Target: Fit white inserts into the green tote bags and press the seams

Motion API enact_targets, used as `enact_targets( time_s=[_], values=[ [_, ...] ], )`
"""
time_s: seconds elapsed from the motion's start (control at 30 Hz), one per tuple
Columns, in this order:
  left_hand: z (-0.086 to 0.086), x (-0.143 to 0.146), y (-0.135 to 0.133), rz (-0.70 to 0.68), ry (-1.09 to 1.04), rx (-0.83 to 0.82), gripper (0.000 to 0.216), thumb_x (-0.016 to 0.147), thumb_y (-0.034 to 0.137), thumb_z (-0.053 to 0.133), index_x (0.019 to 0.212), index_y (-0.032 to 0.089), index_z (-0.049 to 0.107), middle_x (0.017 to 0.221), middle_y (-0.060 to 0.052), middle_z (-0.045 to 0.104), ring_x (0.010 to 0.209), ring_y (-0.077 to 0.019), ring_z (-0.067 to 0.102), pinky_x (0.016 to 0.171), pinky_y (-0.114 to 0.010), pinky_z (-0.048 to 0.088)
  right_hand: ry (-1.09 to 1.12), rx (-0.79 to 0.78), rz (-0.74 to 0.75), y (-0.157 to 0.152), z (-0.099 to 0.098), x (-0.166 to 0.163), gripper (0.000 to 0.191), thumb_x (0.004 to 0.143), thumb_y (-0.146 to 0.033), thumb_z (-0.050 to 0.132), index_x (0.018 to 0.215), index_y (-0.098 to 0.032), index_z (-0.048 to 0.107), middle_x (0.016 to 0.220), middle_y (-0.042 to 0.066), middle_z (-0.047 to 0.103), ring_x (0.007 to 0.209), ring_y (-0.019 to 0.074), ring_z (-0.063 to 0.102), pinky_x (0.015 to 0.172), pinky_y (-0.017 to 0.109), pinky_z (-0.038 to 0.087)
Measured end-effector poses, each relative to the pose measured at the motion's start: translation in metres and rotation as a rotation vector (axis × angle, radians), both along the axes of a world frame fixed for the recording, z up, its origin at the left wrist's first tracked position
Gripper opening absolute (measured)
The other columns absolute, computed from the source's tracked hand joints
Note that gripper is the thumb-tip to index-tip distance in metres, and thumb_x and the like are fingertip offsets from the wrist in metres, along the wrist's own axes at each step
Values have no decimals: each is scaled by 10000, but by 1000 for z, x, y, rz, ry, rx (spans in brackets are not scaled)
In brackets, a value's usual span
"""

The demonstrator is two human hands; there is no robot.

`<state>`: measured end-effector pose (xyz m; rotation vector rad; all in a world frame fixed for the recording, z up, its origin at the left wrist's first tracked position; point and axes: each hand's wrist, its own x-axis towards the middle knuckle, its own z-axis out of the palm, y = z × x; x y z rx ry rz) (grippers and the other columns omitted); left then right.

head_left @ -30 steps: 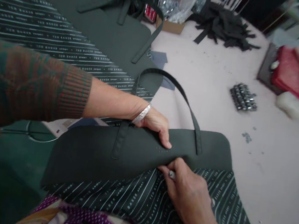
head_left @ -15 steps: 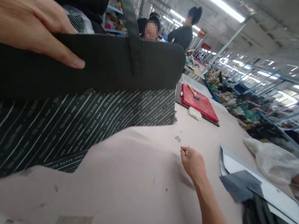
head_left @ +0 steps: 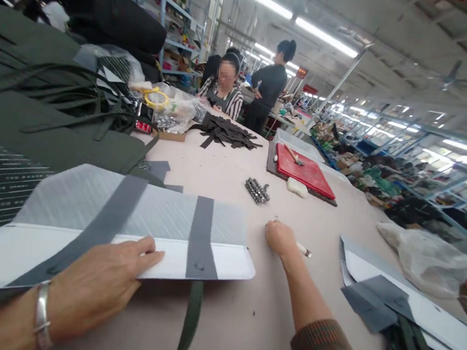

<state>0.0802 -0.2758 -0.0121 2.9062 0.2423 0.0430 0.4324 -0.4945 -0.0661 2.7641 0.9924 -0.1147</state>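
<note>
My left hand lies at the lower left with its thumb on top of a bag panel, gripping its near edge. The panel shows its pale grey and white underside, crossed by two dark grey strap ends; a dark green strap hangs below it. My right hand rests on the pale table in a loose fist around a small white pen-like tool, whose tip sticks out to the right.
Dark green bag panels and straps are stacked at the left. Metal fittings, a red mat with a hammer, black strips and plastic bags lie farther off. Grey and white cut pieces sit at the right. Two people are beyond the table.
The bag panel, held up in front of the camera half a second ago, now lies flipped with its pale underside up. My right hand has moved slightly left on the table.
</note>
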Motion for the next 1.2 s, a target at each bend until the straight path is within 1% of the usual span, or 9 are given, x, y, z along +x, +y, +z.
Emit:
enact_targets(
  time_s=[0.17, 0.27, 0.33, 0.43, 0.53, 0.67, 0.77, 0.9, 1.2],
  values=[
    [-32, -16, -52, 48, 114, -93, 561, 701, -2, 407, 1178, 219, 606, 1168, -78, 599, 934, -191, 626, 852, -352, 535, 19, -22, -12, 8, 3, -3, 296, 925, -363, 595, 1122, -142, 618, 1132, 80, 642, 996, 198, 633, 874, 419, 532],
    [-43, -26, -66, 34, 149, -146, 615, 720, 66, 491, 1323, 189, 506, 1276, -107, 553, 1021, -231, 594, 900, -398, 527, 54, 31, -22, 10, 14, -6, 233, 921, -339, 599, 1027, -136, 640, 1052, 64, 664, 958, 186, 639, 868, 410, 523],
    [-48, -32, -70, 37, 120, -168, 575, 801, 179, 544, 1369, 168, 456, 1337, -120, 514, 1047, -250, 570, 919, -428, 515, 101, 101, -34, 13, 25, -10, 177, 924, -274, 563, 924, -126, 660, 943, 76, 681, 904, 182, 642, 830, 366, 512],
    [-52, -38, -72, 32, 76, -186, 552, 870, 434, 586, 1339, 167, 471, 1336, -108, 517, 1003, -261, 561, 871, -453, 517, 260, 226, -65, 24, 42, -33, 284, 910, -304, 466, 828, -123, 669, 642, 56, 622, 658, 168, 613, 623, 285, 472],
    [-53, -39, -73, 17, 39, -160, 572, 885, 511, 561, 1317, 147, 473, 1293, -107, 539, 927, -247, 555, 800, -433, 513, 544, 320, -75, 44, 49, -79, 431, 868, -507, 419, 846, -136, 638, 476, -33, 466, 410, 116, 441, 436, 254, 368],
    [-56, -40, -75, 32, -16, -148, 533, 900, 495, 549, 1291, 141, 478, 1208, -86, 559, 854, -216, 534, 731, -393, 481, 895, 352, -40, 79, 43, -151, 454, 757, -595, 502, 800, -157, 612, 498, -51, 471, 357, 68, 324, 373, 229, 301],
    [-58, -42, -75, 43, -59, -147, 504, 902, 489, 552, 1264, 144, 491, 1166, -68, 560, 831, -203, 515, 711, -384, 460, 1041, 332, 0, 101, 35, -184, 426, 754, -595, 526, 745, -174, 589, 442, -83, 395, 354, 62, 307, 371, 209, 278],
    [-59, -46, -73, 26, -109, -144, 453, 913, 470, 539, 1200, 120, 526, 1149, -74, 555, 835, -202, 502, 683, -374, 439, 1112, 274, 45, 114, 23, -195, 348, 800, -525, 559, 732, -184, 574, 401, -107, 335, 349, 58, 285, 365, 191, 223],
    [-59, -48, -69, 22, -137, -171, 403, 898, 435, 580, 1137, 110, 570, 1080, -67, 563, 797, -193, 484, 621, -359, 414, 982, 272, 108, 111, 12, -194, 290, 851, -461, 548, 742, -200, 613, 463, -70, 459, 392, 77, 344, 404, 211, 278]
  ],
)
